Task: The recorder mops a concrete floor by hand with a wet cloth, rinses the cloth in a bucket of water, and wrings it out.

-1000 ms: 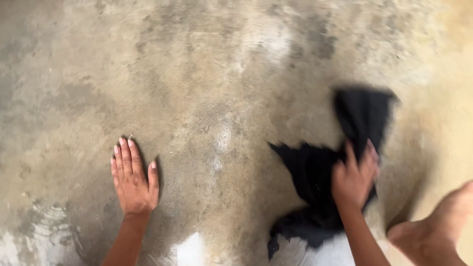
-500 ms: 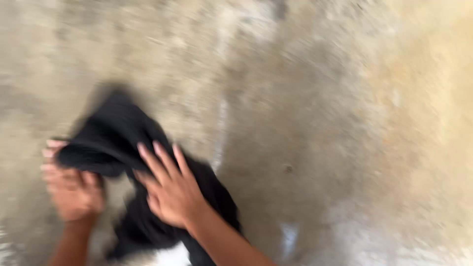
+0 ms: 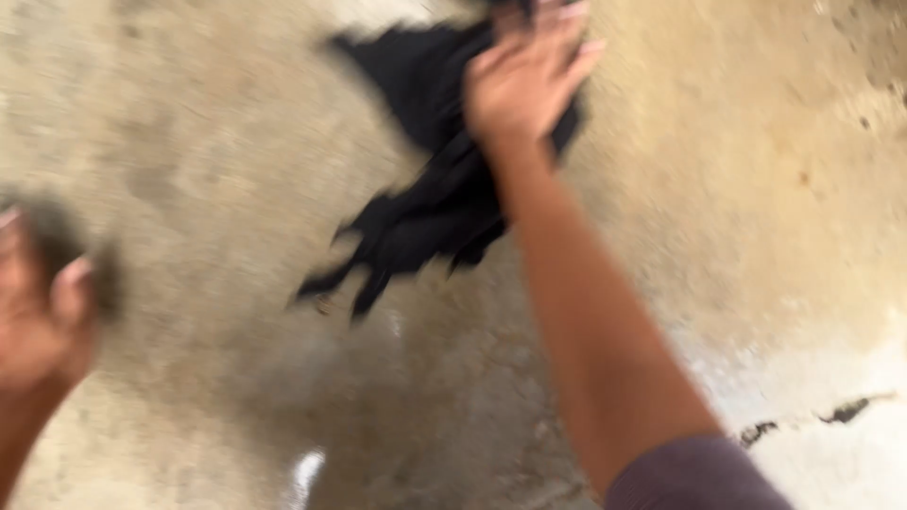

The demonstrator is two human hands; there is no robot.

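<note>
Black cloth (image 3: 435, 179) lies on the concrete floor (image 3: 737, 189) under your right hand (image 3: 524, 80), fingers spread flat on it; your left hand (image 3: 38, 312) is blurred, grip unclear.

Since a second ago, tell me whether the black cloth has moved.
Yes: the black cloth, under the right hand, swept farther up from the floor's shiny patch.

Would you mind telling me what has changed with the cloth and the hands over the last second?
The right hand has swept the black cloth from the right across to the left and now far forward, arm stretched out. The left hand has slid to the left edge. The cloth remains under the right hand, on the same wet concrete floor.
</note>
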